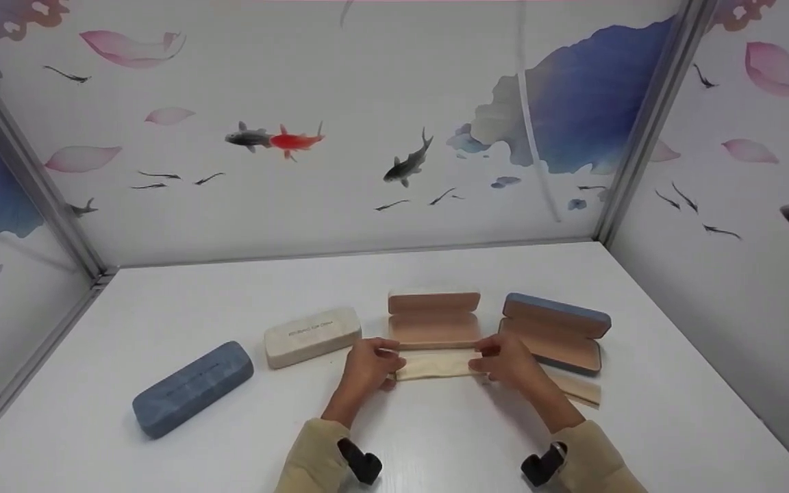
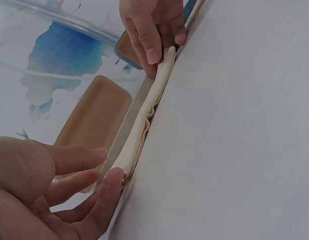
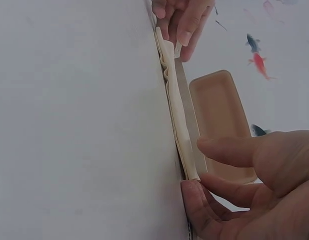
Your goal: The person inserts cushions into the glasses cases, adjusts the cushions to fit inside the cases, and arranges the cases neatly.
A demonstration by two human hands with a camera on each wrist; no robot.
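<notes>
A folded cream cloth lies lengthwise along the front of an open cream glasses case with a tan lining. My left hand pinches the cloth's left end, while its right end is between the fingers of my right hand. Both wrist views show the cloth's stacked layers edge-on, with a small wavy pucker midway along. The case's raised lid stands behind it. One finger of each hand reaches up near the case's front rim.
Right of the cream case, an open blue glasses case sits at an angle. Another folded tan cloth lies in front of it, partly behind my right forearm. To the left are a closed cream case and a closed blue case.
</notes>
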